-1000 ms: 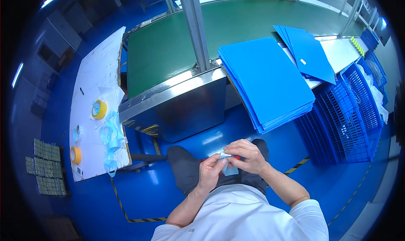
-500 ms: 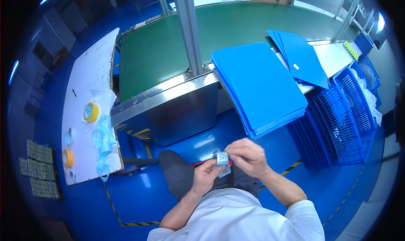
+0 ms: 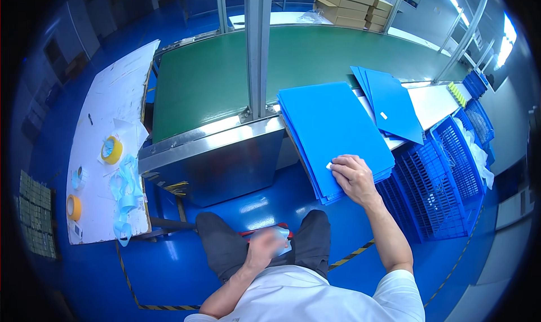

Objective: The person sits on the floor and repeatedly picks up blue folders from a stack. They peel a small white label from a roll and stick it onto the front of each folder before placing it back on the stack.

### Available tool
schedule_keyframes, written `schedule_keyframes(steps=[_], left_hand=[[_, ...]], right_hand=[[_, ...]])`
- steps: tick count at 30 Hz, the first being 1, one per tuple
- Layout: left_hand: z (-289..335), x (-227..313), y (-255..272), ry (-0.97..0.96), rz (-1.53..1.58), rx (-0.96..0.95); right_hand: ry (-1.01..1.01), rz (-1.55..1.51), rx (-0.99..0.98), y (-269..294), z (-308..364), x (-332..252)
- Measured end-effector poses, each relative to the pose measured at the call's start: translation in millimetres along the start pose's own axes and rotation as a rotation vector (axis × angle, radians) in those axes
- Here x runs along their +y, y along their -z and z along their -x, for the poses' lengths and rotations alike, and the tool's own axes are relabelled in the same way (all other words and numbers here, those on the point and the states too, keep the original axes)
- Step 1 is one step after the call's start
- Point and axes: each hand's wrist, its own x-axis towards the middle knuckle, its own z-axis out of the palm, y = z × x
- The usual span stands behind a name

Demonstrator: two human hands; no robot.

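One green conveyor belt [image 3: 197,85] spans the back, and one white table [image 3: 107,91] stands on the left. Blue crates [image 3: 451,181] crowd the right, too overlapped to count. Now the one big stack of blue sheets [image 3: 327,124], its long axis slanting from far left to near right; beyond it, one smaller fan of sheets [image 3: 394,99]. And here come two hands! The right hand [image 3: 354,178] is over the stack's near part, fingers bent and pinching; the left hand [image 3: 265,247], blurred, grips one light-blue strip [image 3: 284,244] above the lap, its long axis too smeared to tell. Three tape rolls on the table: yellow [image 3: 117,151], pale [image 3: 82,178], orange [image 3: 76,208]. Smallest, one white label [image 3: 329,166] juts leftward from the right fingertips, its long axis unclear.
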Motion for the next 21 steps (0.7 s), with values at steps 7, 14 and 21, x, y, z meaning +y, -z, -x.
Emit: schedule_keyframes(steps=[7, 14, 21], left_hand=[[-8, -3, 1, 0.058, -0.035, 0.024], [-14, -14, -1, 0.071, -0.026, 0.026], [-17, -17, -2, 0.095, -0.013, 0.042]], right_hand=[[-0.035, 0.023, -0.255, 22, 10, -28], [-0.084, 0.018, -0.184, 12, 28, -37], [0.081, 0.035, 0.231, 33, 7, -15]])
